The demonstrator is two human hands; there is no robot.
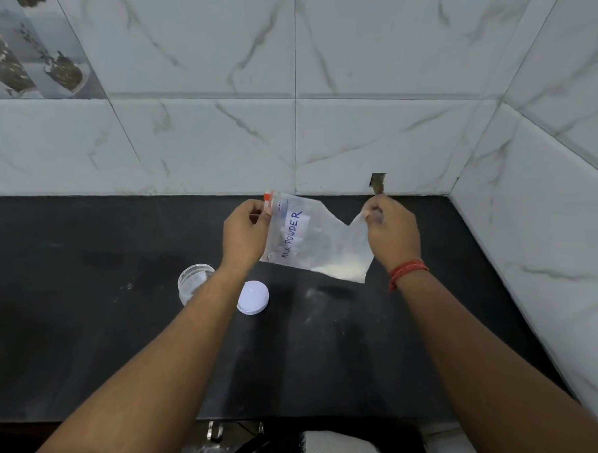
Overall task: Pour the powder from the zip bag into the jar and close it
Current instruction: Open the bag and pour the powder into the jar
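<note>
- Head view: the left hand (244, 232) pinches the zip bag (316, 240) at its orange slider corner, and the right hand (391, 230) pinches the opposite top corner, so the bag hangs between both.
- The milk powder (340, 271) is inside the bag, at its lower right corner.
- The jar (194, 285) stands open below and left of the bag; its white lid (253, 297) lies below the bag.
- Pouring and closing seem not yet done.

Counter (82, 285): dark, matte, faint pale smudges right of centre. Wall (229, 69) behind: large white marble-look tiles, grey-green veins, meeting a like side wall (548, 203) at the right corner. Patterned tile strip (41, 54) upper left. Small notch (377, 181) in the tile at the counter's back edge.
</note>
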